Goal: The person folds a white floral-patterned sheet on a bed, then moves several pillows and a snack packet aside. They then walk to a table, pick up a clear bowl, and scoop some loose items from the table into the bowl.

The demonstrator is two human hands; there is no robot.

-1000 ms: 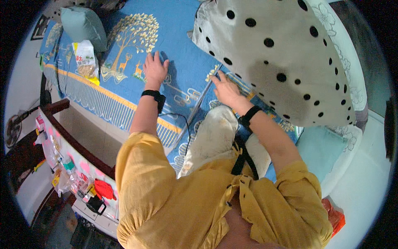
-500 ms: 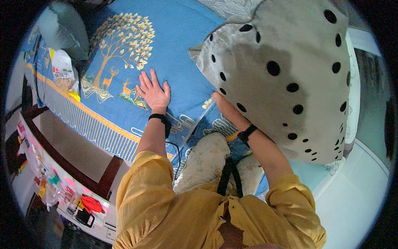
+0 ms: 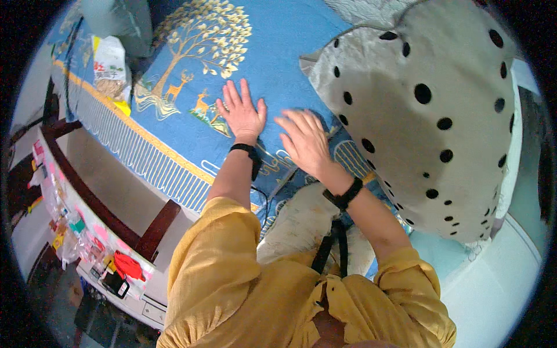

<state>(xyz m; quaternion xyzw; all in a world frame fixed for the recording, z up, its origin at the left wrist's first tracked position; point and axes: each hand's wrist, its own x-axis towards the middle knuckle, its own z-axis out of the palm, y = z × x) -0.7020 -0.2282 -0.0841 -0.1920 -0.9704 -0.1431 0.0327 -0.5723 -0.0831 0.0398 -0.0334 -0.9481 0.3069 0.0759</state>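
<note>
My left hand (image 3: 242, 115) lies flat with fingers spread on a blue quilted bed cover (image 3: 284, 46) patterned with a gold-leaved tree and deer. Just to its right, my right hand (image 3: 307, 142) has its fingers apart and holds nothing; whether it touches the cloth is hard to tell. A fold or edge in the cover runs below the two hands. To the right of my right hand rests a large pale grey pillow (image 3: 400, 127) with black oval spots.
At the far left, a white and yellow plastic bag (image 3: 110, 75) leans by a grey-green cushion (image 3: 119, 26). A dark wooden frame (image 3: 96, 197) borders the left side. Beyond it stands a table with assorted packages and a red item (image 3: 127, 265). A dark cable (image 3: 267, 211) hangs near my left forearm.
My right hand has come away from the pillow's lower left edge and moved left, its fingers spreading. The left hand stays flat on the cover. The whole view has shifted slightly.
</note>
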